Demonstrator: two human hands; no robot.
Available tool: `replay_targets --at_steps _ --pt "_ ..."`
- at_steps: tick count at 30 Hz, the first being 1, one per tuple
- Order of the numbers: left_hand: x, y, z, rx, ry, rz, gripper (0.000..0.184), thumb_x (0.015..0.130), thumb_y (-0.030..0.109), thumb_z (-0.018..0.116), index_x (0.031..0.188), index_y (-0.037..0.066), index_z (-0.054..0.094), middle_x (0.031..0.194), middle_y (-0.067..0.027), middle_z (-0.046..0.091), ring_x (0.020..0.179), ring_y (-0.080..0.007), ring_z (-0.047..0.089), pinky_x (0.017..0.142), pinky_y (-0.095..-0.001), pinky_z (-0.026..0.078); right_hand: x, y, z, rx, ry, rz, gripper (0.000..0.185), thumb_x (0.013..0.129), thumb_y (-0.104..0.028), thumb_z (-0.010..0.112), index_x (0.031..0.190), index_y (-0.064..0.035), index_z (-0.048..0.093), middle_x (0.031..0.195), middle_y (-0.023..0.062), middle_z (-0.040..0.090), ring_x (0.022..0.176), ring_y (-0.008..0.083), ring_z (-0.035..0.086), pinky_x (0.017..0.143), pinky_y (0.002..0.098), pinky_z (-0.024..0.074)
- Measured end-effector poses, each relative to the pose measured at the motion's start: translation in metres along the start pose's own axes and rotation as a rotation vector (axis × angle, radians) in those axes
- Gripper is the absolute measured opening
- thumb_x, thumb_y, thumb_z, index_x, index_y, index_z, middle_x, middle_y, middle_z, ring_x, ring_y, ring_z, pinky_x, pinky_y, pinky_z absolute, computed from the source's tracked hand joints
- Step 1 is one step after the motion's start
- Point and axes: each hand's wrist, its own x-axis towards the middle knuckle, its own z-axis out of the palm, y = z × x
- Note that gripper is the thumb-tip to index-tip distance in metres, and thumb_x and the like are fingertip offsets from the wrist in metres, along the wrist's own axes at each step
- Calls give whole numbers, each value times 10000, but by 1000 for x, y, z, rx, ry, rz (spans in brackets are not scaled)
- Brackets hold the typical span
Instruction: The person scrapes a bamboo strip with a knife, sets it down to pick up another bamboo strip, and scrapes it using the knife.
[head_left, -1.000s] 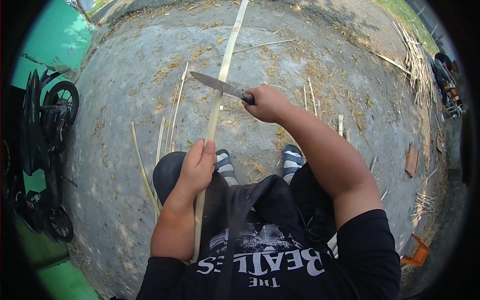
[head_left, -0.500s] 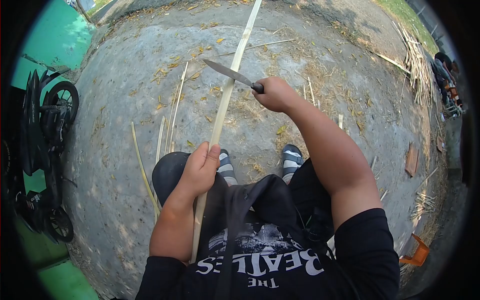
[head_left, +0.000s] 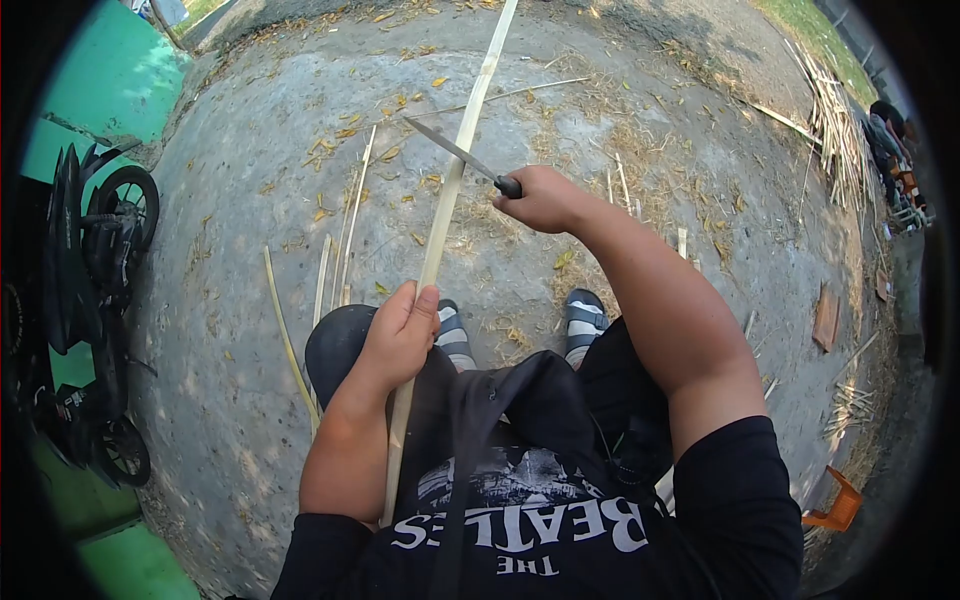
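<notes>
A long, pale strip that looks like split bamboo [head_left: 442,215] runs from beside my torso up past the top edge of the view. My left hand [head_left: 401,335] is closed around its lower part, thumb along the strip, near my knee. In my right hand [head_left: 540,198] is a knife [head_left: 455,150], gripped by its dark handle. Its blade crosses the strip well above my left hand and touches it or lies very close. The blade's tip points up and to the left.
Several thin strips [head_left: 357,205] lie on the concrete ground [head_left: 230,240] at left. A heap of strips [head_left: 838,140] is at the upper right. Motorcycles [head_left: 75,250] stand at the left edge. An orange plastic object [head_left: 838,503] and a brick-like piece [head_left: 826,317] are at right.
My right hand and the knife have moved slightly down and left, toward me along the strip. The blade looks narrower, as if turned. My left hand has hardly moved.
</notes>
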Motion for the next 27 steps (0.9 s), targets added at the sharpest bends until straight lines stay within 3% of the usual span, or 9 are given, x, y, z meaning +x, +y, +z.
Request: replay_targets --at_steps 4,7,10,13,16,18,24,25,27 --pt "1 7 2 -43 35 -38 358 1133 377 468 912 95 453 714 24 436 578 -60 398 517 -223 369 -10 -28 17 -6 -109 -191 268 916 -307 678 1033 -84 767 941 193 749 915 394 707 828 486 550" --pt "-6 6 2 5 13 -8 363 1132 380 470 906 97 452 710 23 437 576 -59 400 518 -223 370 -4 -16 5 -101 5 -87 269 922 -308 675 1031 -81 769 950 192 751 907 390 710 828 481 551" --pt "-5 1 0 85 12 12 368 1130 384 472 902 96 452 706 18 443 573 -60 406 516 -227 373 14 16 -6 63 45 210 297 927 -333 680 1067 -86 769 970 204 750 922 387 708 825 473 550" --pt "1 -3 0 118 -1 22 367 1128 387 476 914 90 465 706 15 455 569 -63 419 514 -233 380 10 13 -5 125 13 181 332 928 -358 684 1062 -66 767 953 209 746 926 389 710 825 477 549" --pt "5 -3 1 141 -4 -27 355 1124 389 486 949 80 496 717 5 498 564 -67 455 514 -231 397 -8 -17 1 10 -55 -73 366 925 -377 691 1036 -35 760 930 221 738 905 393 711 816 479 546" --pt "4 4 4 231 4 -77 343 1121 390 494 982 76 517 731 -8 547 558 -72 487 514 -225 412 -16 -31 1 -2 -96 -121 384 922 -391 702 1007 -20 749 913 229 732 889 397 710 804 478 543" --pt "-12 29 -8 -81 -55 -171 279 1110 328 526 1171 56 523 795 -65 650 519 -79 520 477 -229 429 -15 -25 -13 253 -4 -61 407 925 -420 721 957 -14 726 832 211 709 821 376 693 765 454 526" --pt "-19 36 -9 -190 -58 -196 342 1094 323 556 1274 37 505 766 -49 620 505 -71 498 460 -228 411 -17 -23 -16 318 34 -42 411 925 -423 723 944 -13 721 816 203 704 809 371 690 759 450 523" --pt "-26 36 -15 -324 -69 -205 374 1085 330 561 1303 32 500 747 -35 592 503 -67 484 460 -227 406 -22 -19 -22 335 77 -64 410 924 -420 728 923 -10 712 799 194 696 791 361 682 750 443 520"
